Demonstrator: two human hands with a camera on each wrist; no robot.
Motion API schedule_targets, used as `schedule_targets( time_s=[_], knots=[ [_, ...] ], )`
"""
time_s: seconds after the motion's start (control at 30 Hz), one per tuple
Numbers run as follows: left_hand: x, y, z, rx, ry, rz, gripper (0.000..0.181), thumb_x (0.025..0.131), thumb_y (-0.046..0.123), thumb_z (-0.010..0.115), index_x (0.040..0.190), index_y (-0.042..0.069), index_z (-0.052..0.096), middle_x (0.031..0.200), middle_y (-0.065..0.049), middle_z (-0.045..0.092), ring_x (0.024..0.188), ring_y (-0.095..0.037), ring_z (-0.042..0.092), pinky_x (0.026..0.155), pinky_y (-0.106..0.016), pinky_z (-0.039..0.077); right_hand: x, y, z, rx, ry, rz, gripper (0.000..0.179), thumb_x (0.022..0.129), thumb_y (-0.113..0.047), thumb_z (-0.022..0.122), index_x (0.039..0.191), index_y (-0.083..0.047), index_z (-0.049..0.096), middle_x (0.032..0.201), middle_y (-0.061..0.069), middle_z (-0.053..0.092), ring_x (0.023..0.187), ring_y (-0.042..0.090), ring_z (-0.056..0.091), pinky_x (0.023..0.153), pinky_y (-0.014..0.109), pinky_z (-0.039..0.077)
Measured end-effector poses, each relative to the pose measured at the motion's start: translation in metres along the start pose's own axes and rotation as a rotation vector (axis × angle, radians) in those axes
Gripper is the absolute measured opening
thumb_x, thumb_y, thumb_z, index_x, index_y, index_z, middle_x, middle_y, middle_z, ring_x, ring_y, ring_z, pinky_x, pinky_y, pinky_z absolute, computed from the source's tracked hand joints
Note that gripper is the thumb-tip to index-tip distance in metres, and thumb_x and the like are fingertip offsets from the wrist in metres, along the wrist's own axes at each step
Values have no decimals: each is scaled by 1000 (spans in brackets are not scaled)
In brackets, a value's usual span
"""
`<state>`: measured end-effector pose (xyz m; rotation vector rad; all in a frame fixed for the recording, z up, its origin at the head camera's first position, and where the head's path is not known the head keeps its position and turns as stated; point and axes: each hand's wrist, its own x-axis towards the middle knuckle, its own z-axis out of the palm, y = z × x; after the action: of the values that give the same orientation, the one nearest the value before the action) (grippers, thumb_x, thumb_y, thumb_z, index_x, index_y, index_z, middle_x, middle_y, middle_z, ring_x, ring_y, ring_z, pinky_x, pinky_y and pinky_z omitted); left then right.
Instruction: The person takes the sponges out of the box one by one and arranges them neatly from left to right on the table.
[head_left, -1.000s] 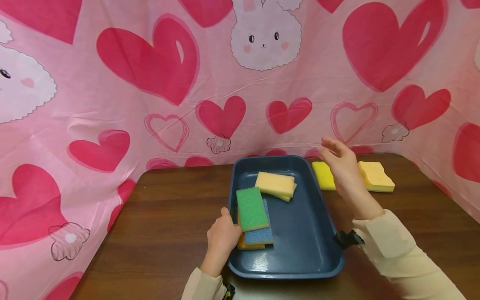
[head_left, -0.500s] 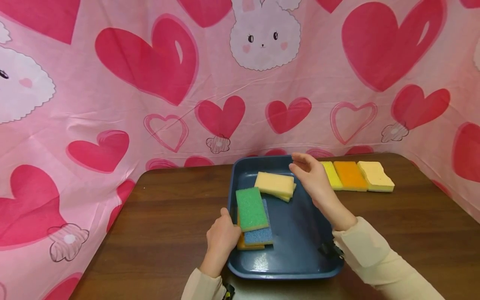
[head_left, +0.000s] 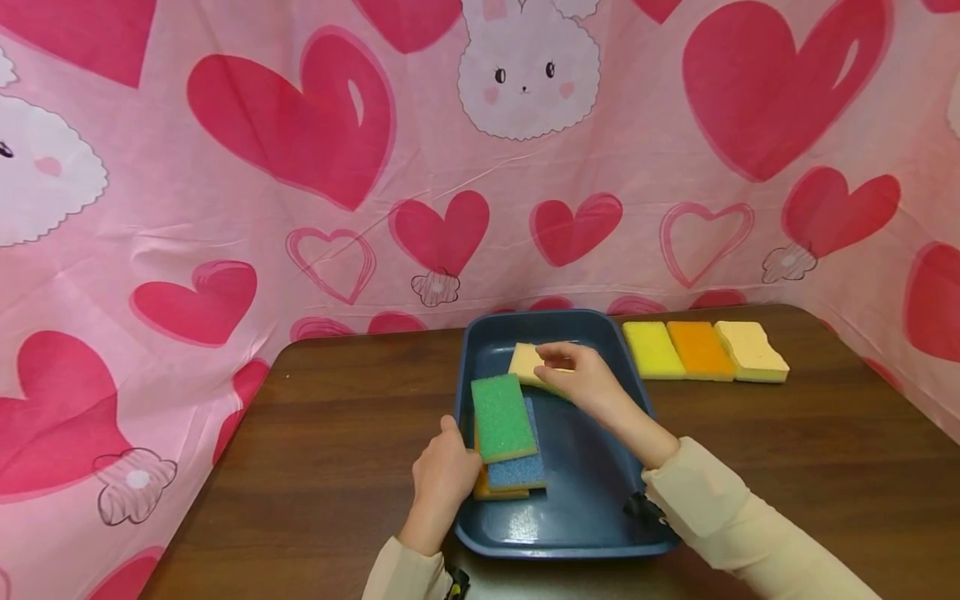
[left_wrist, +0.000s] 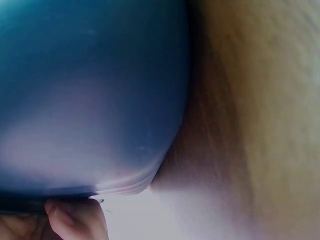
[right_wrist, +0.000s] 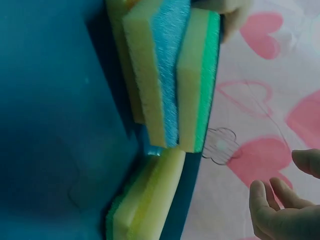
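Observation:
My left hand point(head_left: 442, 471) grips the left rim of a dark blue tray point(head_left: 592, 508); in the left wrist view its fingers point(left_wrist: 80, 217) curl at the tray's edge. A green sponge point(head_left: 504, 417) lies on a blue sponge point(head_left: 517, 475), over an orange one point(head_left: 504, 495), just inside that rim. Farther back in the tray, a pale yellow sponge point(head_left: 525, 364) rests on another, partly hidden by my right hand point(head_left: 588, 383). That hand hovers above it, thumb and fingers apart with nothing between them. The right wrist view shows the pale sponge point(right_wrist: 170, 185) below the hand point(right_wrist: 280, 210).
Right of the tray, a yellow sponge point(head_left: 654, 350), an orange sponge point(head_left: 702, 352) and a notched pale sponge point(head_left: 752, 350) lie in a row on the brown wooden table point(head_left: 360, 417). A pink heart-patterned cloth point(head_left: 450, 167) hangs behind the table.
My right hand has moved left and down, from above the row of sponges to over the pale yellow sponge in the tray. My left hand has stayed at the rim.

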<state>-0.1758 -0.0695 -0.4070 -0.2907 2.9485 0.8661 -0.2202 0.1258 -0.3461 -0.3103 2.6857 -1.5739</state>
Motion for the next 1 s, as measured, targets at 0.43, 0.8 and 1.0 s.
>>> schedule_targets(
  time_s=[0.43,0.8,1.0],
  knots=[
    [1,0,2,5,9,1,38,78,10,59,113,0,46,68,-11,55,56,-23,49,53,-36,35,1,10,19,-50,-118,20,42,90,-14,61,125,7,55,123,25,61,109,35,59,88,41,52],
    [2,-1,3,12,12,5,33,77,10,59,107,1,47,68,-10,54,56,-23,49,52,-37,35,-3,15,31,-94,-196,22,45,86,-12,66,123,12,52,106,23,61,95,29,59,79,37,51],
    [2,-1,2,12,14,7,32,77,9,59,105,1,47,67,-11,55,55,-24,49,52,-37,35,-5,15,33,-129,-219,50,44,85,-14,69,117,11,52,100,21,60,87,25,58,74,35,50]
  ],
)
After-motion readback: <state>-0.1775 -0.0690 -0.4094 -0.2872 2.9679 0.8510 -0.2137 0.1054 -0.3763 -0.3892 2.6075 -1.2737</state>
